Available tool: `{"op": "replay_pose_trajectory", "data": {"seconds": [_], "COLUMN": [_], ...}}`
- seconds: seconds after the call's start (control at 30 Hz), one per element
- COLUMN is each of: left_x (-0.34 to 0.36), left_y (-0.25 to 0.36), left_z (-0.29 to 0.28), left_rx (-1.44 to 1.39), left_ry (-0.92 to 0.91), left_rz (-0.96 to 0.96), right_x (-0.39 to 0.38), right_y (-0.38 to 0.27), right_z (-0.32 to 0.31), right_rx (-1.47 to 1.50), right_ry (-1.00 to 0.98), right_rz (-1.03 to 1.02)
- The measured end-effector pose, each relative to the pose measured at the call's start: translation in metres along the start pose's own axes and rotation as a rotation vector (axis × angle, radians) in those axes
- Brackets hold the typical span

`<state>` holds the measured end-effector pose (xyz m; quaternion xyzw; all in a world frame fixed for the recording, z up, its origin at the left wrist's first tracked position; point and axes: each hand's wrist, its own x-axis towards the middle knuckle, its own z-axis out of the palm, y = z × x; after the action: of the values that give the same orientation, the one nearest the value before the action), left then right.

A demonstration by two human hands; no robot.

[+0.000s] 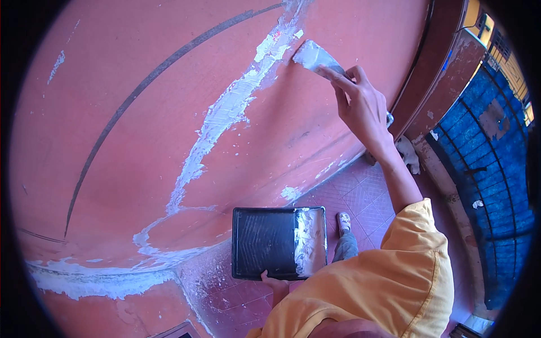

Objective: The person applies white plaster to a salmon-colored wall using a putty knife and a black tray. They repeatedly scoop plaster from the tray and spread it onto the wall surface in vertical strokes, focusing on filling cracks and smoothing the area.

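Note:
My right hand [360,104] grips a putty knife [313,56] smeared with white paste, its blade close to the pink wall [124,169] beside the upper part of a long, rough band of white filler [228,112] that runs diagonally down the wall. Lower in the picture, my left hand [275,281] holds the lower edge of a black paint tray [262,242], whose right side carries white paste [309,239].
A low ledge [101,279] streaked with white runs along the wall's foot. Below are red floor tiles [355,186] and my foot [344,221]. A blue-covered metal grille [479,169] and a brown frame [422,84] stand on the right.

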<state>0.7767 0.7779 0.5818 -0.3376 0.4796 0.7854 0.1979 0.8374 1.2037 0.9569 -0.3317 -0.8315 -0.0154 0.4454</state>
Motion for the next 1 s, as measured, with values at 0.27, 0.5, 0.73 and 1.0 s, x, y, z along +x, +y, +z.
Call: {"op": "replay_pose_trajectory", "data": {"seconds": [0.27,0.5,0.73,1.0], "left_x": [0.023,0.020,0.014,0.021], "left_y": [-0.002,-0.003,0.003,0.007], "left_z": [-0.020,-0.017,-0.017,-0.023], "left_rx": [-0.015,-0.078,-0.077,-0.064], "left_ry": [0.046,-0.091,-0.135,-0.098], "left_rz": [-0.075,-0.065,-0.059,-0.059], "right_x": [-0.030,0.011,0.028,0.002], "right_y": [-0.020,-0.060,-0.084,-0.107], "right_z": [-0.018,-0.034,-0.022,-0.003], "right_rx": [0.359,0.370,0.297,0.371], "right_ry": [-0.188,-0.135,-0.044,-0.060], "right_rz": [0.210,0.202,0.235,0.166]}}
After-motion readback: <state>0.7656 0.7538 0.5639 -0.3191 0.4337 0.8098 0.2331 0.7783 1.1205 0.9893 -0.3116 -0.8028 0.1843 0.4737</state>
